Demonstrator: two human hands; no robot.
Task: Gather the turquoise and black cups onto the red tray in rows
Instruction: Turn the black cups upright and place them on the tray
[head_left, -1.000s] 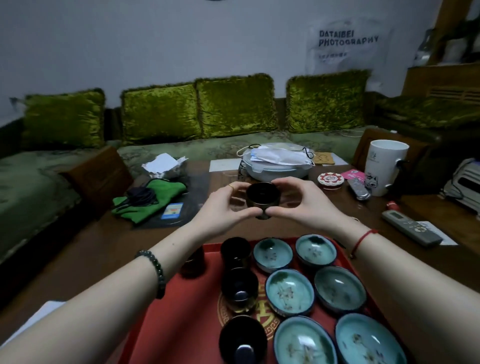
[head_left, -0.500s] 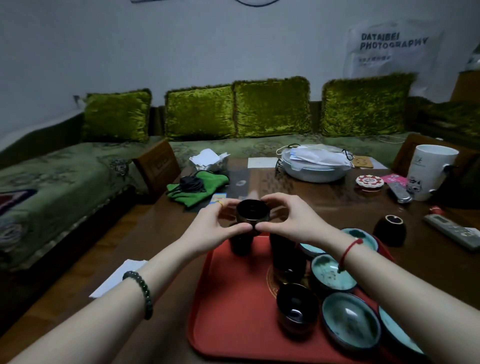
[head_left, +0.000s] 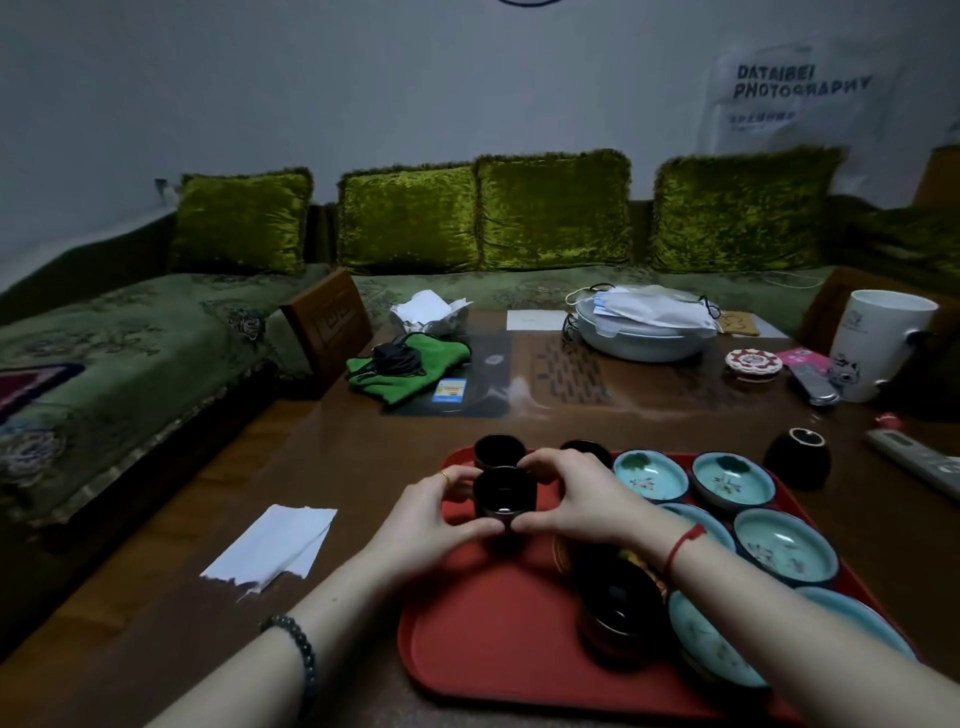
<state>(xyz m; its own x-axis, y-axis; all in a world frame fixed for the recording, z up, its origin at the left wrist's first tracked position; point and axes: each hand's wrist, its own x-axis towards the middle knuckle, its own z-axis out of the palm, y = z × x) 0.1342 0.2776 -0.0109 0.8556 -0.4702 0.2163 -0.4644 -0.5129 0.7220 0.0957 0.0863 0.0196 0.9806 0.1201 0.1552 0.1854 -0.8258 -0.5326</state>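
Black cup (head_left: 504, 492) lower, hands (head_left: 431, 514) (head_left: 576, 499) curled round

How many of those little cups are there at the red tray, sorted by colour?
Turquoise cups: 6
Black cups: 4, one gripped by the left hand and right hand
Total: 10
The dark pot out on the table is not counted.

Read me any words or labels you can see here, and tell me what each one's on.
"DATAIBEI PHOTOGRAPHY": on the white plastic sheet on the wall.
Smaller line under it: too blurred to read.
Print on the white mug: too small to read.
Print on the blue card on the table: too small to read.
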